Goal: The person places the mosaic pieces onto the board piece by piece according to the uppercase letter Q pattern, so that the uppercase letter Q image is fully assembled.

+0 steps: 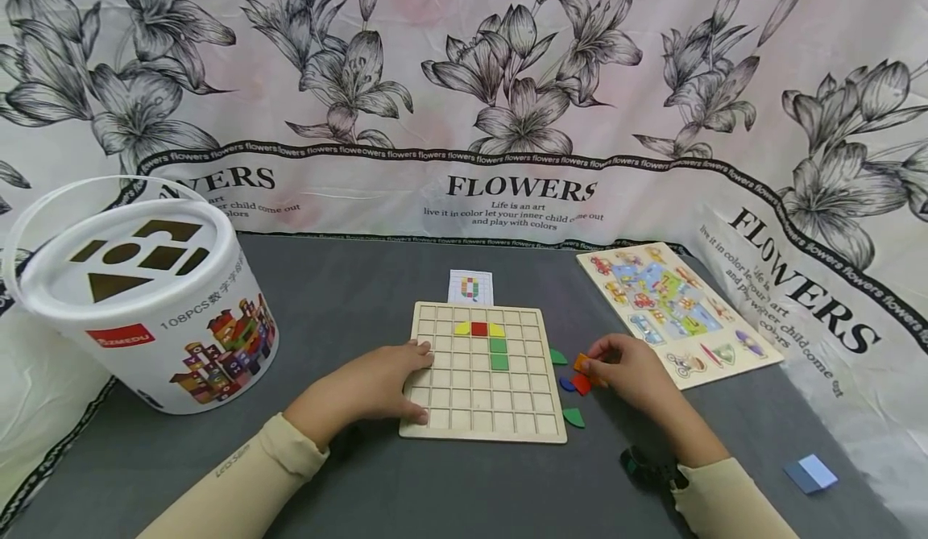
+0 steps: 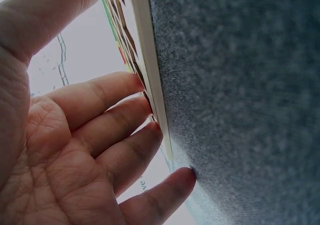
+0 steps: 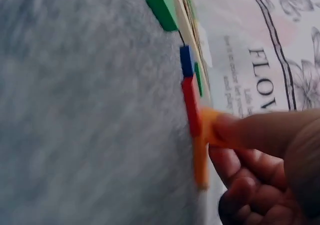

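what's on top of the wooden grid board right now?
On the grid board: a yellow piece, a red square, another yellow piece, and two green squares below it. The left hand rests on its left edge, hiding the cells beneath.

Right hand (image 3: 265, 170) pinching an orange piece (image 3: 202, 145) at the lower right of the frame.
Blurry view. Grey cloth (image 3: 85, 115) fills the left and centre. Fingertips (image 3: 230, 127) touch the orange piece; a red piece (image 3: 191, 102) sits just above it, touching, then a blue piece (image 3: 186, 61) above that. Green piece (image 3: 159, 6) at top centre. Flower-print backdrop (image 3: 260, 45) with black lettering at upper right.
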Demonstrator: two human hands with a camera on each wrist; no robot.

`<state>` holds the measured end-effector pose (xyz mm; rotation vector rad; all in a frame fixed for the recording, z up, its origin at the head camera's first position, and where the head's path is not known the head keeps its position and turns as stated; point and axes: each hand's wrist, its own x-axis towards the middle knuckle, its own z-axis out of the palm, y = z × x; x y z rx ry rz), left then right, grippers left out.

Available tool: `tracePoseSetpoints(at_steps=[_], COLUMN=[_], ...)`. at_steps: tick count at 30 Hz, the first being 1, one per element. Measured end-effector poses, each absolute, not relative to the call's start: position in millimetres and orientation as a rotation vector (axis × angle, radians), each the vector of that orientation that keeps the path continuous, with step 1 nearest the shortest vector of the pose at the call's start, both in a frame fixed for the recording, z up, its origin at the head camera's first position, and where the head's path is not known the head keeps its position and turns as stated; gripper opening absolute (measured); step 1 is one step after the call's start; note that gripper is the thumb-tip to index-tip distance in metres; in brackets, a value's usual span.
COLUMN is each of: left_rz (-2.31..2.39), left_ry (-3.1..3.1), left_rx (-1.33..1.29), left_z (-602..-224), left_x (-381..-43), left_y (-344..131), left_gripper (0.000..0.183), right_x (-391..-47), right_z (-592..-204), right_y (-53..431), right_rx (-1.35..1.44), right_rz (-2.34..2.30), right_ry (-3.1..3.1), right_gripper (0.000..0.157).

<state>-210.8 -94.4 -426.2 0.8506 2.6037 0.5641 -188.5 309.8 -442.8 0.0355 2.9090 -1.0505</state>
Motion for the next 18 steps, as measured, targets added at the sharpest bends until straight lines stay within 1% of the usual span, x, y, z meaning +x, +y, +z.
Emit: tracePoseSetpoints(at_steps=[5, 12, 15, 18], left_rz=[0.566, 0.548, 0.544, 0.529], left_ry=[2.608, 2.610, 2.614, 2.625], left_rx=[0.850, 0.845, 0.847, 0.842], left_z=[-427, -431, -431, -431], left_x=[-211, -212, -213, -215], left_y=[-96, -97, -95, -95], left_gripper=[0.085, 0.085, 0.085, 0.085], right_x=[-203, -234, -243, -250], right_z=[-430, -432, -437, -440], right_y=[285, 207, 180, 164], right_rx=[0.049, -0.178, -0.249, -0.290], right_rz=[-1.207, -1.246, -1.234, -1.223], right_ry=[2.884, 2.825, 2.796, 2.786], right_gripper=[0.017, 0.004, 0.004, 0.003])
